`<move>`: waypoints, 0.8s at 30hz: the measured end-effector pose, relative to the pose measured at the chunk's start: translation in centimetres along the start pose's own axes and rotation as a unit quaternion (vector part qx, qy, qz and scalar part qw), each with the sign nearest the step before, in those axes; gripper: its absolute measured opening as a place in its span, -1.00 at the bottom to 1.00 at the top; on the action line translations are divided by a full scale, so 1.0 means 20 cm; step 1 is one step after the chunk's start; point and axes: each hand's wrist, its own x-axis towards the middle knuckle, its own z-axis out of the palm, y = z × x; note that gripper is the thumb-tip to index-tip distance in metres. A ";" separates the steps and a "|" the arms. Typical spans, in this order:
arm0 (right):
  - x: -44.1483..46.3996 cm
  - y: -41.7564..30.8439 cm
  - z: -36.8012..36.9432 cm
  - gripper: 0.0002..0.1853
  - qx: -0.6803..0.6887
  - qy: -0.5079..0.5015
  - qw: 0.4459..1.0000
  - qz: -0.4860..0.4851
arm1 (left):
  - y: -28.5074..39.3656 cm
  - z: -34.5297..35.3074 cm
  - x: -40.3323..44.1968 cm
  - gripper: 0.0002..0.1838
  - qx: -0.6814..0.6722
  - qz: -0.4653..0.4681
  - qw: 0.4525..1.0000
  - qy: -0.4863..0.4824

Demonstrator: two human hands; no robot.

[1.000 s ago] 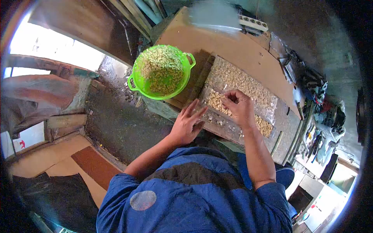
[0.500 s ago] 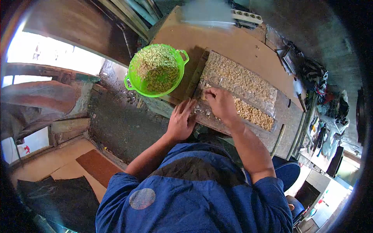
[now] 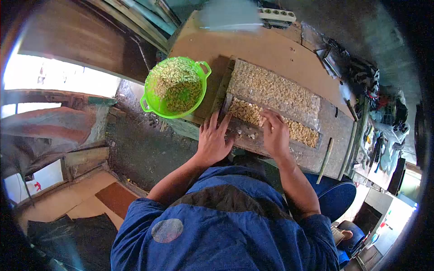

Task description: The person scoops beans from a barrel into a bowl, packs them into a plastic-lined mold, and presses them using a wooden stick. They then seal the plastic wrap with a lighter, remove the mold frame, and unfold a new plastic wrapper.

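Note:
My left hand (image 3: 213, 141) lies with spread fingers on the near edge of the wooden table, its fingertips by the left end of a narrow wooden frame (image 3: 227, 103). In that frame lies a strip of pale, bean-like pieces (image 3: 244, 109). Over the middle of the strip is my right hand (image 3: 275, 134), its fingers bent down and drawn together at the pieces; whatever they hold is hidden. Just beyond, a wider flat slab of the same pieces (image 3: 275, 88) lies under clear plastic.
A green colander (image 3: 202, 92) with more pale pieces stands at the table's left corner. On the table's right part lies a thin stick (image 3: 325, 160). A power strip (image 3: 276, 15) is at the far edge. Bags and clutter hang at right; another person sits at lower right.
My right hand has moved right along the strip, from its left end to its middle. The fingers of my left hand have spread wider. The view has shifted slightly.

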 end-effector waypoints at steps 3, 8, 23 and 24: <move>-0.06 0.05 -0.01 -0.79 0.039 0.025 0.996 0.080 | -0.03 0.02 0.00 -0.21 -0.002 0.037 0.999 0.025; -0.02 0.02 -0.03 -0.84 0.016 0.043 0.995 0.091 | -0.01 0.03 0.03 -0.19 0.020 0.020 1.000 -0.006; -0.04 0.03 -0.05 -0.82 -0.098 0.032 0.994 0.019 | 0.08 0.07 0.10 -0.18 0.033 0.108 0.993 -0.042; -0.03 0.03 -0.04 -0.82 -0.099 0.031 0.994 0.018 | 0.09 0.08 0.10 -0.17 0.031 0.112 0.992 -0.041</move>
